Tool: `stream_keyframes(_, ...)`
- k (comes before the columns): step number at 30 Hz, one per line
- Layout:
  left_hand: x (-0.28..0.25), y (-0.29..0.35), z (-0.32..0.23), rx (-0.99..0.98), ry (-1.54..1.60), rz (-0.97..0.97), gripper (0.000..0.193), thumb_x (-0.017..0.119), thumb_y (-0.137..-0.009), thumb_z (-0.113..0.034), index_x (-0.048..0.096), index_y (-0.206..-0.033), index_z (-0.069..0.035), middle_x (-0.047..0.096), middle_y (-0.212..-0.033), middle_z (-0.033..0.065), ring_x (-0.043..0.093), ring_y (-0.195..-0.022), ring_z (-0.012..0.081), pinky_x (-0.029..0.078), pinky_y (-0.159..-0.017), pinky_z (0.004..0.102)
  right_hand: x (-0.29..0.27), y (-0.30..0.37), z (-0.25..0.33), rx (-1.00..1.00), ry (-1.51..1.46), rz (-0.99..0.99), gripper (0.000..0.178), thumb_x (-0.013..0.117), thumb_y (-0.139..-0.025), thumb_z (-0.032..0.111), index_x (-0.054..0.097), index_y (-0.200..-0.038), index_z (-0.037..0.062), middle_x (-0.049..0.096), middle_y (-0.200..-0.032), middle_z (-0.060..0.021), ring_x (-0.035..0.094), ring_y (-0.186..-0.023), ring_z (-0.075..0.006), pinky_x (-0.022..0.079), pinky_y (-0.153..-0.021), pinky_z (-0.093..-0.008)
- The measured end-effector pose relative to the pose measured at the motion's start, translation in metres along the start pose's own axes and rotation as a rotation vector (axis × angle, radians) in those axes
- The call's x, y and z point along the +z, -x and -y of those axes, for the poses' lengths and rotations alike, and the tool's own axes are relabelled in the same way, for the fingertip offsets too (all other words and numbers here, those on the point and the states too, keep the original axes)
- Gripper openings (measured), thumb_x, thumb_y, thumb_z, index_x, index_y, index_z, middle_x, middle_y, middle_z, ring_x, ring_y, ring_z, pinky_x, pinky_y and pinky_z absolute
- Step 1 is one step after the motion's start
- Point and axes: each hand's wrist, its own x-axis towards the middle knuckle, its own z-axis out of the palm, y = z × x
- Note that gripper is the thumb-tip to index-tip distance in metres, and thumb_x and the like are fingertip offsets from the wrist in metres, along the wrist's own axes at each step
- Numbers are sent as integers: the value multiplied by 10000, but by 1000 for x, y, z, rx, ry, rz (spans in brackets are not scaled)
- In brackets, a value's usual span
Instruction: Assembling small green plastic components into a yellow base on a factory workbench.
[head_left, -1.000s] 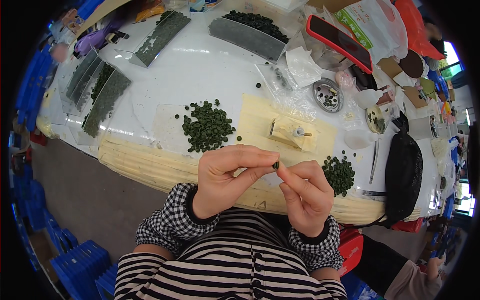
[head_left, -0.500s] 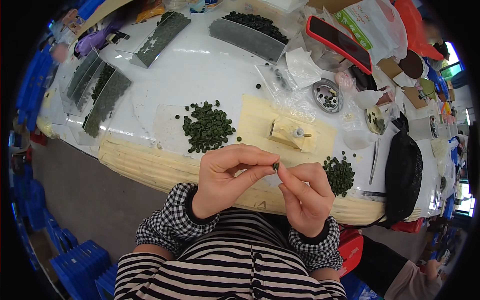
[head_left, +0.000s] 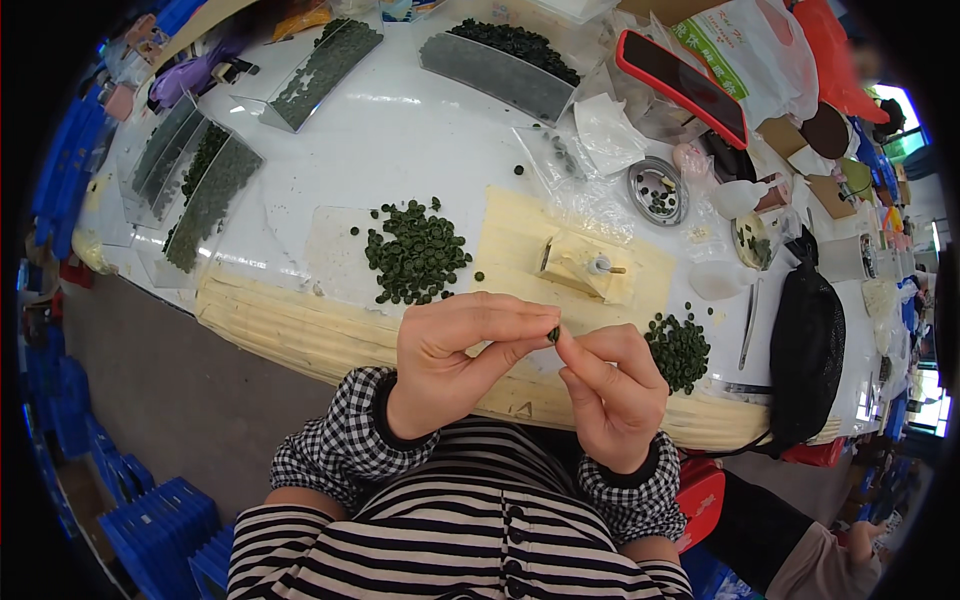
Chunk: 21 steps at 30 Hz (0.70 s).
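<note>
A small dark green disc is pinched between my two hands above the table's near edge. Thumb and forefinger of my left hand close on it from the left. The fingertips of my right hand press against its other side. Beyond my left hand lies a large heap of dark green discs. A smaller heap of similar discs is beside my right hand. Ahead of my hands, a tape-wrapped block with a metal pin sits on a yellowish sheet.
Clear bins of green pieces stand at the left and back. A red-cased phone leans at the back right. Nearer are a round metal dish, tweezers and a black mesh bag. Padding lines the near edge.
Both hands keep nearly the same place and the same pinch on the disc. The disc looks slightly turned between the fingertips.
</note>
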Motion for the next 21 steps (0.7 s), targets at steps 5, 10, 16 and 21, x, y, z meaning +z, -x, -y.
stream_keyframes(5,0,0,0,11,-19,1,224,681,-806,113,711,-1008,18,711,-1022,176,704,-908,202,570,-761,251,0,2,0,19,-30,7,389,732,-728,-50,713,-1109,23,644,-860,-65,577,-715,-199,459,-630,-287)
stream_keyframes(10,0,0,-1,17,-33,20,218,682,-808,108,711,-1004,19,711,-1022,178,706,-914,211,572,-773,258,-1,3,1,48,-47,12,384,729,-739,-53,710,-1115,20,647,-866,-68,578,-726,-194,460,-632,-279)
stream_keyframes(16,-1,1,2,48,-51,33,213,682,-810,104,710,-1004,20,711,-1020,177,706,-914,212,572,-771,259,-2,5,1,66,-67,11,372,721,-756,-53,709,-1120,21,646,-869,-71,580,-736,-190,462,-635,-270)
stream_keyframes(21,1,0,-1,-40,37,16,203,677,-819,105,708,-1004,27,710,-1002,172,699,-902,200,565,-769,252,-3,3,4,91,-94,14,374,721,-757,-52,710,-1122,26,642,-869,-72,581,-738,-191,463,-637,-269)
